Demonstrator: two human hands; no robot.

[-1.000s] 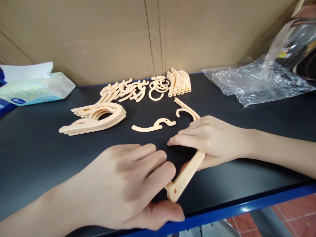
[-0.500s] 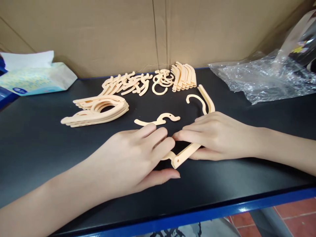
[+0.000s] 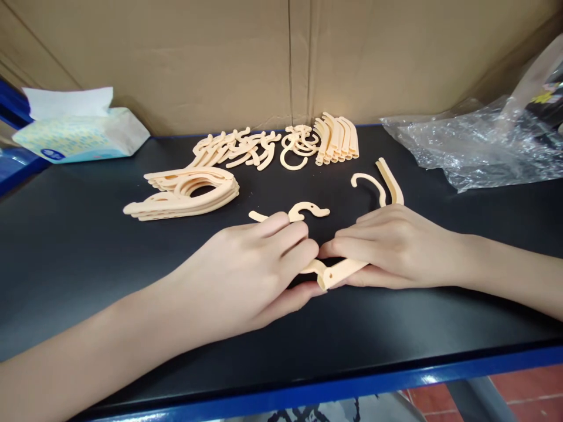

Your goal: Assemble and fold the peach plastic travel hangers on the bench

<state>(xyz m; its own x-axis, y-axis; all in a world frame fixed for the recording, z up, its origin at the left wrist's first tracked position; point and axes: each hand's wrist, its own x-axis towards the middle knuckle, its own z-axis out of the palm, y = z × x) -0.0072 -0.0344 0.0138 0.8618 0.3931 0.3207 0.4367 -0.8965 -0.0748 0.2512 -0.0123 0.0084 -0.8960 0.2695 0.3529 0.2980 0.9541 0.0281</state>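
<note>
My left hand [image 3: 250, 269] and my right hand [image 3: 391, 246] meet at the middle of a black table [image 3: 88, 246]. Between them they hold cream plastic hanger pieces. The right hand grips a hanger arm [image 3: 343, 271] whose far end with a curved hook [image 3: 373, 183] sticks out behind the hand. The left hand pinches a second small piece [image 3: 310, 268] against the arm's end, fingers curled over it. A loose hook-shaped piece [image 3: 303, 211] lies flat just behind my left fingertips.
A stack of finished folded hangers [image 3: 185, 196] lies at the left. Several loose arms [image 3: 237, 151], rings [image 3: 297, 146] and a row of curved pieces [image 3: 338, 138] line the back. A tissue pack [image 3: 83, 135] sits far left, crumpled clear plastic [image 3: 475, 146] far right, cardboard behind.
Both hands carried the hanger arm away from the table's front edge toward the middle, turning it flatter. The left hand shifted up to the arm's end.
</note>
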